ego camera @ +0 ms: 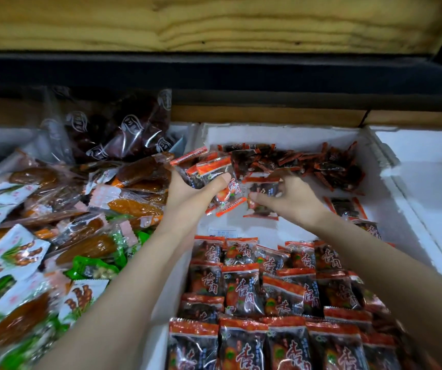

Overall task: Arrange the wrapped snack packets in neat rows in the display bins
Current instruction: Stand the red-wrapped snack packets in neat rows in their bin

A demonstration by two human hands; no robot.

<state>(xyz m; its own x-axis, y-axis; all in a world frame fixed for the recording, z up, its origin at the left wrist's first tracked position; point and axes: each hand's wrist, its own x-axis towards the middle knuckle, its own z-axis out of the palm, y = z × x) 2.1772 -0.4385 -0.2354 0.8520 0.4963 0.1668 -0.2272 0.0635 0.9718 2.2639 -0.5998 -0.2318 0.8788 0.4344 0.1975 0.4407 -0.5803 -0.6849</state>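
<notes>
Fingers grip packets in both hands — left hand a bunch, right hand one. Neat rows lie between my forearms.

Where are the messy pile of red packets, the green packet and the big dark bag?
messy pile of red packets (pixel 329 166): head view, middle of the heap.
green packet (pixel 85 265): head view, its green front.
big dark bag (pixel 115 137): head view, its shiny front.

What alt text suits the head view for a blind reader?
A left hand grips red snack packets while the right hand holds a single packet above a white bin. Neat rows fill its near end; a loose pile lies behind.
</notes>
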